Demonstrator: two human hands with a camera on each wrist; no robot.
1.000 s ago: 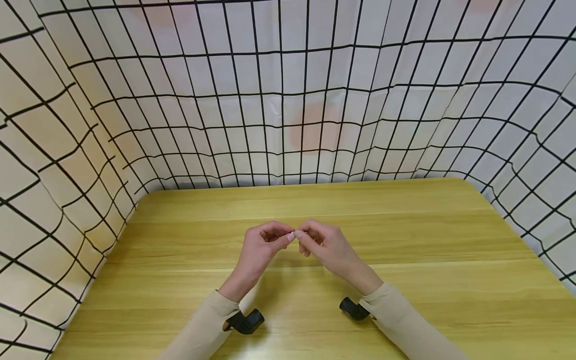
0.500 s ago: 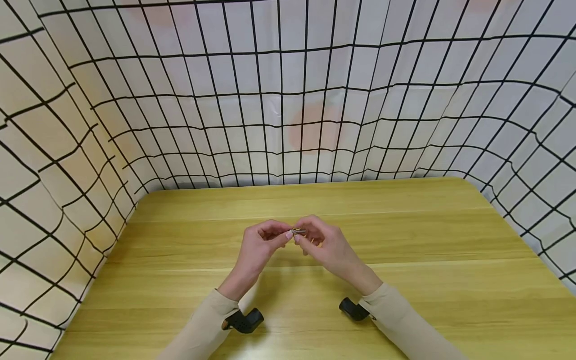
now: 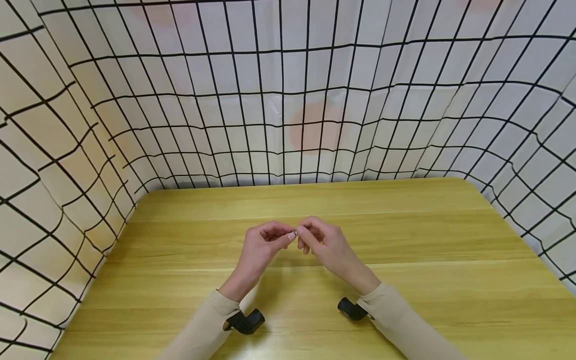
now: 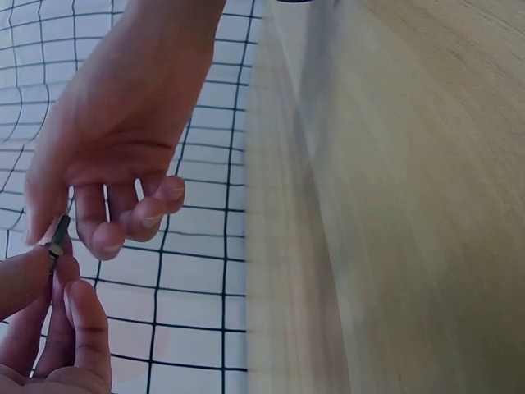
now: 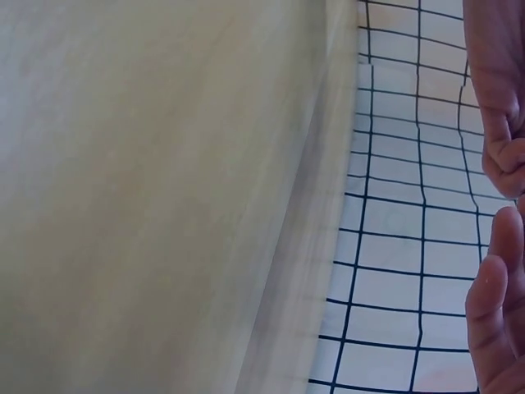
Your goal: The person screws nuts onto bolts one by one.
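Observation:
A small metal bolt [image 4: 61, 234] with a wider, nut-like collar shows between both hands in the left wrist view. My left hand [image 3: 261, 245] pinches its collar end between thumb and forefinger; this hand's fingers [image 4: 82, 320] appear at lower left in the left wrist view. From the other side my right hand [image 3: 326, 245] pinches the shaft end with thumb and forefinger, its other fingers curled loosely. The hands meet above the table, fingertips nearly touching. In the head view the fingertips mostly hide the bolt; in the right wrist view it is not visible.
Beneath the hands lies a wood-grain table [image 3: 180, 280]. A white cloth [image 3: 252, 115] with a black grid pattern rises behind it and on both sides. Black camera mounts [image 3: 245, 322] sit at the sleeve cuffs.
Half a second ago my right thumb and forefinger were parted, showing the bolt's shaft; now they close over it. My left hand has barely moved.

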